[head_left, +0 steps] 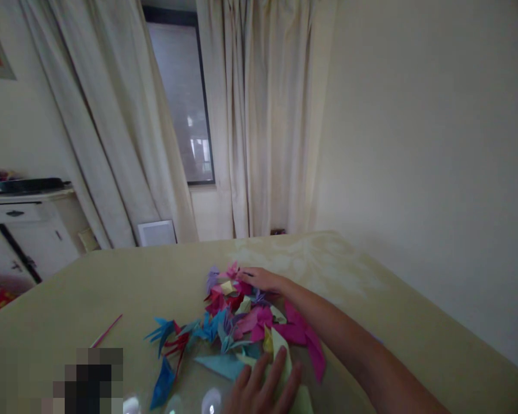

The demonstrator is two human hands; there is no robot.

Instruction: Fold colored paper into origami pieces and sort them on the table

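A heap of folded paper origami pieces (228,313) in pink, red, purple, blue, yellow and pale green lies on the table. My right hand (261,279) reaches over to the heap's far end, its fingers bent against a bright pink origami piece (243,287); the fingertips are partly hidden. Close to me, my left hand (265,386) lies with fingers spread over a pale green origami piece (281,345). Left of that hand are a light blue folded piece (222,365) and a dark blue one (163,382). Large magenta pieces (315,351) lie beneath my right forearm.
The yellowish table (155,276) bears a thin pink stick (107,330) at left. Shiny round clear shapes (211,399) show at the near edge. A pixelated block hides the lower left. Beyond are curtains (276,115), a window and a white cabinet (30,230); a wall borders the right.
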